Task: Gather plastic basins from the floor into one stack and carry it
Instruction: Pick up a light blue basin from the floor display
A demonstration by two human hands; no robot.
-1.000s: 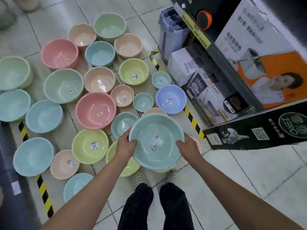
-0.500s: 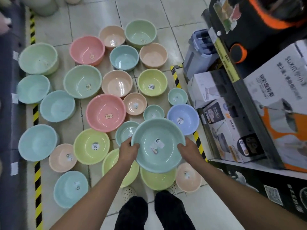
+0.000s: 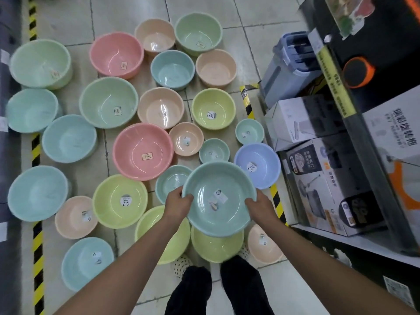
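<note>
Gripping the teal basin (image 3: 219, 198) at opposite sides of its rim, the left hand (image 3: 178, 204) and right hand (image 3: 259, 208) hold it level and mouth up, clear of the floor (image 3: 284, 292), probably so it can nest into another. The fingers (image 3: 186, 198) are clamped on the rim, thumbs inside. Beneath them sit a yellow-green basin (image 3: 216, 248) and a peach basin (image 3: 263, 244). Just beyond them are a smaller teal basin (image 3: 170, 180) and a lilac basin (image 3: 259, 164). Right of the right fingers, boxed goods (image 3: 329, 185) on a low shelf crowd any sideways swing.
</note>
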